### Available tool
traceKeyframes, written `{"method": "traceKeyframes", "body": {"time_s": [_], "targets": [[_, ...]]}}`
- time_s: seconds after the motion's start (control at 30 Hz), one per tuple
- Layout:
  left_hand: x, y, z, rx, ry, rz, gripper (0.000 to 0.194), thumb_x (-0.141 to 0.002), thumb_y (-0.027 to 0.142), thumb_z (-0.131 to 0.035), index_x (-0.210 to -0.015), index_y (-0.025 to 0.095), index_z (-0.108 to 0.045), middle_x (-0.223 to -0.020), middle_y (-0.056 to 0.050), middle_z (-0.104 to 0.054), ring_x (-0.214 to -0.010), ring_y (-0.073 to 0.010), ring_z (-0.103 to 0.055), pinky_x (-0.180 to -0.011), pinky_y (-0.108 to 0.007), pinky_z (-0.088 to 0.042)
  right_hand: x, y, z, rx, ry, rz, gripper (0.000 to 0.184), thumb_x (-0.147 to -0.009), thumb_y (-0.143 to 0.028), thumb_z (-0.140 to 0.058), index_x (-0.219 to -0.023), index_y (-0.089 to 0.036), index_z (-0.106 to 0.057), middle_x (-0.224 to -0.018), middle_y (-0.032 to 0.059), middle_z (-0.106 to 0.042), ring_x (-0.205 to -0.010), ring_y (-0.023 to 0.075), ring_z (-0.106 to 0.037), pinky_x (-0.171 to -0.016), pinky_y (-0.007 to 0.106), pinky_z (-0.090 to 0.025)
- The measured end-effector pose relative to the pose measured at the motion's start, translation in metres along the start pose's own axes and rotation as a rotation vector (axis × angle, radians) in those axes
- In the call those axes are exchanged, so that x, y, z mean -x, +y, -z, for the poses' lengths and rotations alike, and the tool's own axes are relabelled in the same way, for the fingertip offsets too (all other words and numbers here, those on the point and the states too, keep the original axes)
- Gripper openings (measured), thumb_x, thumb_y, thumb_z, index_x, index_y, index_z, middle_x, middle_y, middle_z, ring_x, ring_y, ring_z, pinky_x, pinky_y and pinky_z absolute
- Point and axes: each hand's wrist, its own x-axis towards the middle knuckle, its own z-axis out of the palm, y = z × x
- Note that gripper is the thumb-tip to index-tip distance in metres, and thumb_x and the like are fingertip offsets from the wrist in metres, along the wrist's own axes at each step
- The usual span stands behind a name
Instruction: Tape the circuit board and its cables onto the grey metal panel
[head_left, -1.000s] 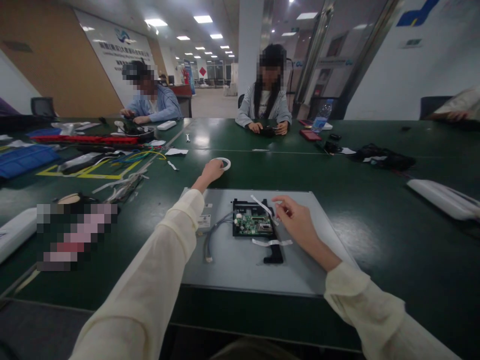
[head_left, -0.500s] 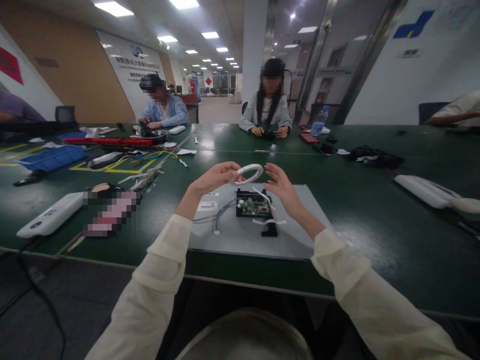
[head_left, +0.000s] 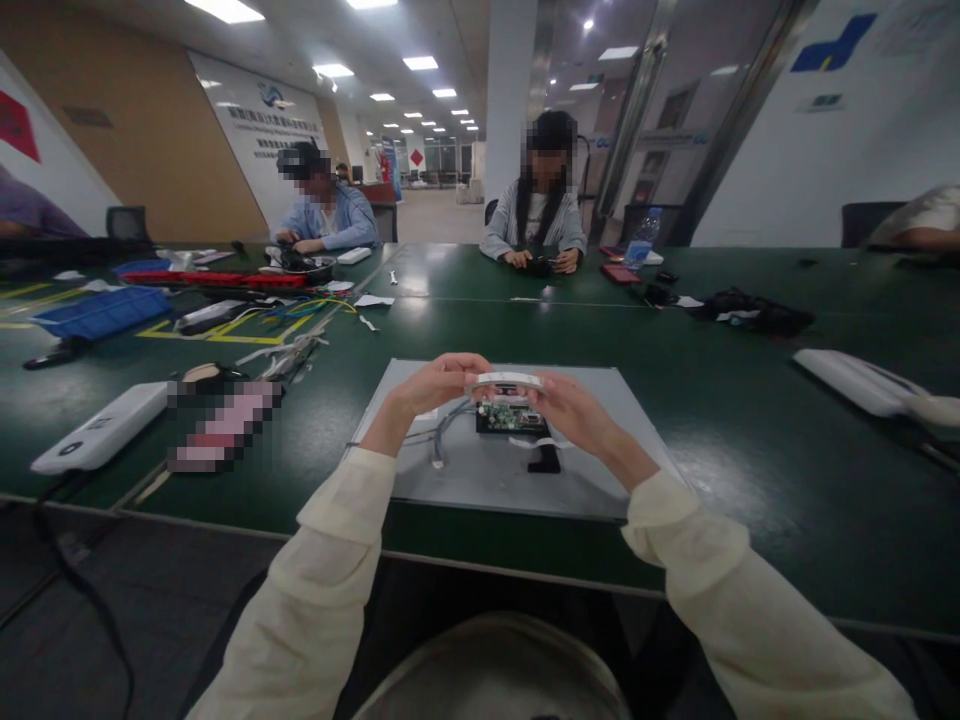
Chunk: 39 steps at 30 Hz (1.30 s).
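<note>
A white roll of tape (head_left: 511, 379) is held up between my two hands, its ring seen nearly edge-on. My left hand (head_left: 444, 384) pinches its left side. On the right side, my right hand (head_left: 571, 405) grips it with fingers closed. Below and behind the roll lies a green circuit board (head_left: 504, 416) in a black frame, partly hidden by my hands. A strip of white tape (head_left: 534, 442) crosses the frame's lower part. Grey cables (head_left: 444, 428) run left from the board. All of this rests on a grey flat panel (head_left: 600, 490).
The panel lies on a green table (head_left: 742, 450). At the left are a white power bank (head_left: 105, 428), a pink phone (head_left: 225, 425) and a blue tray (head_left: 105, 312). A white device (head_left: 847, 380) lies at the right. Two people sit across the table, near a water bottle (head_left: 642, 240).
My right hand has closed on the roll's right side, where it was apart before. The roll has come down slightly and tilted to a flatter angle.
</note>
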Motion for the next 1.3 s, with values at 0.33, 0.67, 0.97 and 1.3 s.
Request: {"method": "traceKeyframes", "body": {"time_s": [0.33,0.67,0.97,1.3], "targets": [[-0.002,0.002,-0.013,-0.144,-0.002,0.078,0.023,-0.074,0.033,-0.065,-0.073,0.010,-0.064,-0.068,-0.003,-0.058,-0.061,-0.0092,-0.047,-0.065,-0.023,-0.036,0.005,-0.004,0.004,0.183,0.042,0.022,0.026,-0.071,-0.043,-0.069,-0.068,-0.017,-0.064,-0.068,0.0007,-0.056,-0.068,0.0122,-0.047,-0.066,0.025,-0.036],[-0.003,-0.002,-0.020,-0.183,0.001,0.069,0.034,-0.077,0.044,-0.060,-0.077,0.010,-0.065,-0.075,-0.005,-0.060,-0.068,-0.0113,-0.050,-0.067,-0.024,-0.038,0.006,-0.003,-0.001,-0.051,0.090,0.038,0.020,-0.069,-0.037,-0.069,-0.065,-0.018,-0.064,-0.068,0.0011,-0.056,-0.072,0.0143,-0.050,-0.072,0.028,-0.040],[0.000,-0.002,-0.026,-0.147,-0.094,0.046,0.041,-0.066,0.049,-0.071,-0.082,0.011,-0.069,-0.081,-0.009,-0.066,-0.075,-0.0169,-0.057,-0.073,-0.029,-0.042,0.011,-0.005,-0.002,-0.403,-0.066,-0.022,0.032,-0.075,-0.042,-0.055,-0.053,-0.020,-0.051,-0.076,0.0043,-0.058,-0.086,0.0217,-0.054,-0.084,0.041,-0.042],[-0.001,-0.005,-0.022,-0.112,-0.144,0.035,0.034,-0.071,0.044,-0.068,-0.076,0.011,-0.067,-0.073,-0.007,-0.064,-0.073,-0.0162,-0.058,-0.071,-0.028,-0.041,0.010,-0.008,-0.006,-0.260,-0.021,0.020,0.029,-0.074,-0.040,-0.059,-0.054,-0.019,-0.052,-0.066,0.0024,-0.053,-0.077,0.0198,-0.054,-0.076,0.036,-0.043]]}}
